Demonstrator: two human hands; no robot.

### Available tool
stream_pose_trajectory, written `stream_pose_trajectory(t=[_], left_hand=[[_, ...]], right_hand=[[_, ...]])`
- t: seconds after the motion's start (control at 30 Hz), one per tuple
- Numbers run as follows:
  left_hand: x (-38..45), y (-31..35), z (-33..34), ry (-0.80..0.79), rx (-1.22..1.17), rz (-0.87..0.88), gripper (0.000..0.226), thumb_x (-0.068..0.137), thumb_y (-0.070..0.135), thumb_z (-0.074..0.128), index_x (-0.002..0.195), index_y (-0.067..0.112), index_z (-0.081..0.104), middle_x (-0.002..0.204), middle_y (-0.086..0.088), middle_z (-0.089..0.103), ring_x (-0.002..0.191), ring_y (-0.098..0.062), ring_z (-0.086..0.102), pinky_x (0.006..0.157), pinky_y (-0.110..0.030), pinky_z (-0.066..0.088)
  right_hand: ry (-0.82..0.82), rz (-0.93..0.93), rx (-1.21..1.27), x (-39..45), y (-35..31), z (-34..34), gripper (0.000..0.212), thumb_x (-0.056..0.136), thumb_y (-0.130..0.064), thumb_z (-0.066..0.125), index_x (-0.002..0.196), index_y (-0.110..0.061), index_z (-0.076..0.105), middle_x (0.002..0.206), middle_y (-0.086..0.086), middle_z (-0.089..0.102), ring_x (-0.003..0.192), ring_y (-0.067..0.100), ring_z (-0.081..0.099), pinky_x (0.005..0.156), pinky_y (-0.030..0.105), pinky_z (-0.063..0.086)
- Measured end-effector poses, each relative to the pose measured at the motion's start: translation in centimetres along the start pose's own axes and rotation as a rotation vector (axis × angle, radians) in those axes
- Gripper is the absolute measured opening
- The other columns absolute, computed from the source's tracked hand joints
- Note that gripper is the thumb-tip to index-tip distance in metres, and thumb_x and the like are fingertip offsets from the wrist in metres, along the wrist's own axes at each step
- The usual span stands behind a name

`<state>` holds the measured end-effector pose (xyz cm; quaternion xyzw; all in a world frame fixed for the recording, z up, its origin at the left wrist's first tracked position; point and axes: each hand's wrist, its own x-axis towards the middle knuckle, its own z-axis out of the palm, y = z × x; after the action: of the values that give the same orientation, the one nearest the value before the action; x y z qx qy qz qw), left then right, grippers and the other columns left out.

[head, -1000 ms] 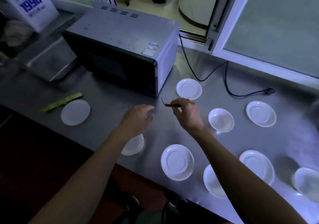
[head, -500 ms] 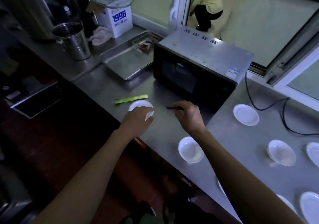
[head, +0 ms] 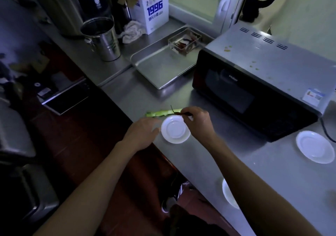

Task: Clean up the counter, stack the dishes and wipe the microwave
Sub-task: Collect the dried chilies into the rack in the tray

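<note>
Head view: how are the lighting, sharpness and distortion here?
Head view: dim with a bluish cast; the white saucer glares against the dark counter; the left hand is slightly smeared; wide-angle bending slants the microwave; the left margin falls near black.

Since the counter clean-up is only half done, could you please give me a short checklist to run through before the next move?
1. Right hand has a firm hold on the thin dark scrap: ok, it pinches it.
2. Left hand free to take the white saucer: ok, open beside its rim, whether touching cannot tell.
3. Saucer empty for stacking: ok, nothing lies in it.
4. Green vegetable strip cleared: not ok, it lies on the counter behind the saucer.
5. Microwave top wiped: not ok, small yellowish specks show on it.
6. Other saucers gathered: not ok, another saucer sits apart to the right.
</note>
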<state>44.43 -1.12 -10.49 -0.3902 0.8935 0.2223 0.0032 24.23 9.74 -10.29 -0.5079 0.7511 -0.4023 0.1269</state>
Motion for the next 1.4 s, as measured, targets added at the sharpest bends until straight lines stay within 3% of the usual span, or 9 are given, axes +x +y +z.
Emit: stream_pose_trajectory(t=[0.13, 0.27, 0.47, 0.7, 0.9, 1.1, 1.4], left_hand=[[5.3, -0.7, -1.8, -0.047, 0.043, 0.015, 0.042, 0.097, 0.033, 0.057, 0.138, 0.025, 0.056, 0.143, 0.000, 0.055, 0.131, -0.022, 0.048, 0.108, -0.037, 0.039], [9.3, -1.4, -3.4, -0.053, 0.110, 0.020, 0.046, 0.097, 0.037, 0.055, 0.141, 0.023, 0.053, 0.147, -0.001, 0.051, 0.134, -0.024, 0.045, 0.112, -0.039, 0.035], [14.2, -1.2, -4.2, -0.074, 0.058, 0.035, 0.044, 0.097, 0.035, 0.054, 0.141, 0.026, 0.053, 0.146, -0.002, 0.052, 0.133, -0.023, 0.046, 0.111, -0.036, 0.036], [18.9, -1.9, -4.8, -0.068, 0.042, 0.132, 0.040, 0.095, 0.033, 0.059, 0.132, 0.018, 0.060, 0.133, -0.002, 0.062, 0.120, -0.026, 0.056, 0.098, -0.038, 0.046], [23.3, -5.4, -4.5, -0.092, -0.036, 0.164, 0.028, 0.093, 0.029, 0.063, 0.120, 0.023, 0.066, 0.124, 0.001, 0.066, 0.113, -0.025, 0.060, 0.092, -0.040, 0.050], [31.1, -9.1, -5.1, -0.174, -0.146, 0.188, 0.035, 0.095, 0.034, 0.060, 0.129, 0.027, 0.062, 0.133, 0.004, 0.062, 0.122, -0.019, 0.055, 0.105, -0.036, 0.042], [42.2, -13.1, -8.2, -0.306, -0.015, 0.306, 0.042, 0.100, 0.037, 0.052, 0.141, 0.029, 0.051, 0.144, 0.001, 0.053, 0.129, -0.025, 0.049, 0.109, -0.040, 0.038]], right_hand=[[0.041, 0.050, 0.028, 4.5, 1.2, 1.2, 0.017, 0.084, -0.001, 0.068, 0.096, -0.011, 0.075, 0.095, 0.000, 0.074, 0.087, 0.017, 0.067, 0.079, 0.028, 0.053], [0.056, 0.060, 0.035, 8.5, 2.6, 1.7, 0.016, 0.083, -0.003, 0.070, 0.096, -0.012, 0.075, 0.094, 0.000, 0.073, 0.086, 0.016, 0.068, 0.081, 0.025, 0.053], [0.082, 0.082, 0.034, 12.5, 3.4, 1.6, 0.018, 0.080, 0.000, 0.070, 0.094, -0.010, 0.076, 0.090, 0.004, 0.074, 0.083, 0.022, 0.069, 0.080, 0.034, 0.055], [0.120, 0.073, 0.028, 15.0, 4.5, 2.3, 0.020, 0.082, 0.000, 0.070, 0.095, -0.013, 0.076, 0.091, 0.001, 0.073, 0.082, 0.014, 0.067, 0.078, 0.023, 0.053], [0.124, 0.180, 0.012, 17.3, 5.5, 5.3, 0.020, 0.082, -0.001, 0.069, 0.096, -0.014, 0.075, 0.093, 0.002, 0.074, 0.086, 0.021, 0.068, 0.081, 0.039, 0.056], [0.143, 0.249, -0.012, 22.1, 5.0, 9.4, 0.021, 0.085, -0.001, 0.069, 0.099, -0.016, 0.076, 0.094, 0.001, 0.073, 0.088, 0.018, 0.068, 0.082, 0.039, 0.056], [0.294, 0.339, -0.066, 32.2, 4.9, 12.4, 0.015, 0.085, 0.004, 0.071, 0.099, -0.002, 0.075, 0.095, 0.009, 0.074, 0.084, 0.019, 0.070, 0.082, 0.030, 0.058]])
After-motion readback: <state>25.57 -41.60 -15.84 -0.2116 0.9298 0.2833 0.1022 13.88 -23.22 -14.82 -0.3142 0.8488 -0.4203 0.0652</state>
